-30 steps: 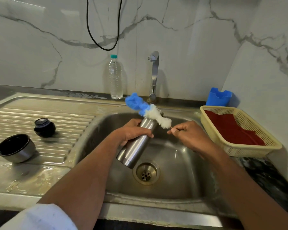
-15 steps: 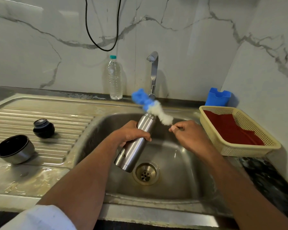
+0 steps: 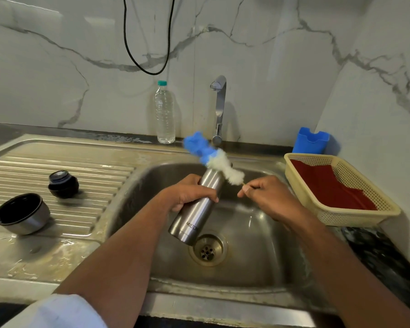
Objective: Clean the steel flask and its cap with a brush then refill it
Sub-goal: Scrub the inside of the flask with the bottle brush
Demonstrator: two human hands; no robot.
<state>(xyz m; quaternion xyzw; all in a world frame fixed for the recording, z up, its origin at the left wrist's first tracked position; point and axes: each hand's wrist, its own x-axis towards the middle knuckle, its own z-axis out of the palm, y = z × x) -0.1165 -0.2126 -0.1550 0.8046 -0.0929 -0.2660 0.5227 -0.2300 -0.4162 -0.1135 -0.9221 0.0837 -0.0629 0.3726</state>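
Steel, brushed and smooth, made up the flask (image 3: pixel 197 204), a slim cylinder tilted over the sink (image 3: pixel 258 275) with its mouth towards the back rim and its base just above the drain (image 3: pixel 207 249). The left hand (image 3: pixel 189 192) had its grip clamped round the upper part of the flask. The right hand (image 3: pixel 268 197) pinched the thin wire handle of the brush (image 3: pixel 213 159), whose fluffy white bristles and blue sponge tip lay across the flask's mouth, outside it rather than down inside.

A wet, polished body like that could have slid through the fingers and knocked against the basin if the hold loosened. The thin wire looked likely to bend if the soft head was forced in at an angle, and the bristles might have flicked drops onto the marble wall.

On the ribbed draining board at the left edge of the worktop sat a rounded dark stopper (image 3: pixel 63 184) and, nearer the front left corner, the cup-shaped cap (image 3: pixel 21 213), steel outside and dark within. A clear plastic bottle (image 3: pixel 165 112) stood at the back edge beside the tap (image 3: pixel 219 110). A cream mesh basket (image 3: pixel 355 214) holding red cloth sat at the right edge.
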